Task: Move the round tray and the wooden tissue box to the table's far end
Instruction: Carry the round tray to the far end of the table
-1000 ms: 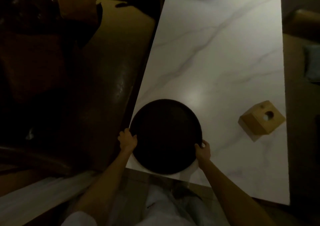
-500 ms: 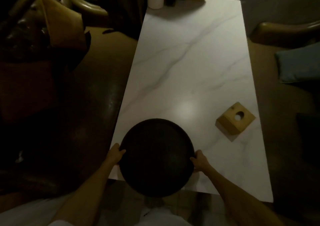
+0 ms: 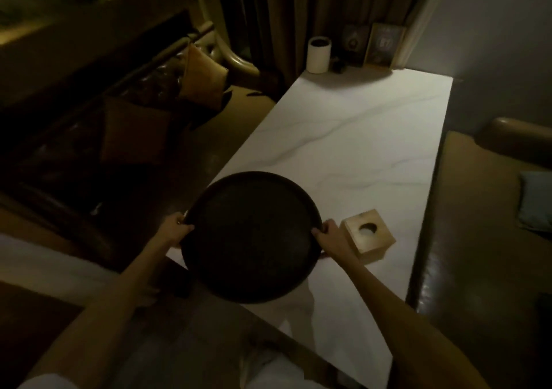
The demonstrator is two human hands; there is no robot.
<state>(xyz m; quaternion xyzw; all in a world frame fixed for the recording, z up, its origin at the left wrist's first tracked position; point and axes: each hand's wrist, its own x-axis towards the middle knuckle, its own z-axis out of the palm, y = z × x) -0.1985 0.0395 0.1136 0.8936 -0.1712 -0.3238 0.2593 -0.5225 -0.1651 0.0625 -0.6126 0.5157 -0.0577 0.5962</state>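
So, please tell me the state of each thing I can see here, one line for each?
round tray: empty, held by its rim at both sides, at the table's near end.
left hand: closed on the tray's left rim.
right hand: closed on the tray's right rim.
wooden tissue box: upright on the table, no hand holding it, round hole on top.
white cylinder: upright at the far end.

Tissue box [image 3: 368, 238] sits on table [image 3: 358, 155], right of tray [image 3: 254, 236].

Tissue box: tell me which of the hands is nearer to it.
Right. The right hand grips the tray rim just beside the tissue box; the left hand holds the opposite rim, the tray's width farther away.
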